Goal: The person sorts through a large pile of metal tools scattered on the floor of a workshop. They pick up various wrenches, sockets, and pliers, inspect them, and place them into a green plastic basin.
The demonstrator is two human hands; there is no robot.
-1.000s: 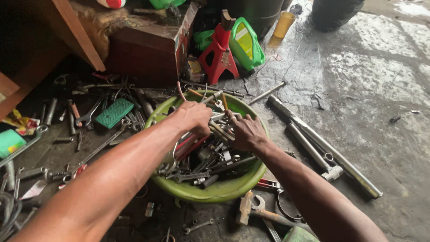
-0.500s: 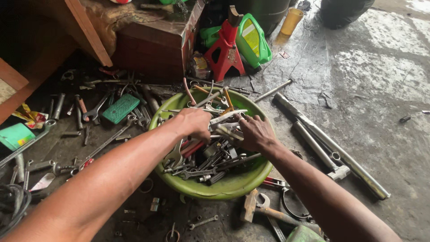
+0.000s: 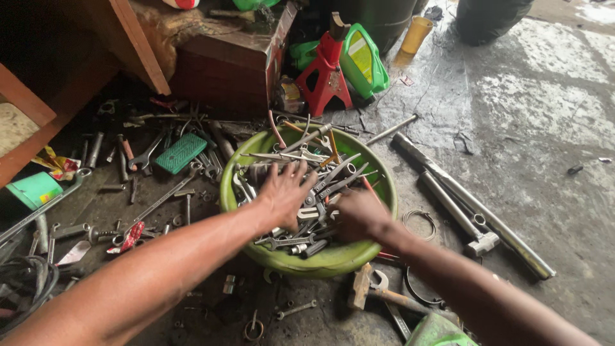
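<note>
A green plastic basin [image 3: 333,259] sits on the dirty floor, heaped with several metal wrenches, pliers and other hand tools [image 3: 320,170]. My left hand [image 3: 283,192] lies flat on the pile near the basin's left side, fingers spread, holding nothing I can see. On the right side of the pile, my right hand [image 3: 360,214] is curled down into the tools. Its fingers are hidden among them, so what it grips is unclear.
Loose wrenches and sockets [image 3: 150,154] litter the floor at left. Long steel tubes [image 3: 474,205] lie at right. A red jack stand [image 3: 328,70] and green bottle [image 3: 364,61] stand behind the basin, beside a brown wooden box [image 3: 230,64]. A hammer [image 3: 384,295] lies at the front.
Both hands have pushed lower into the basin's tool pile; the left hand has flattened with fingers spread, the right has dug in. The view has shifted closer over the basin.
</note>
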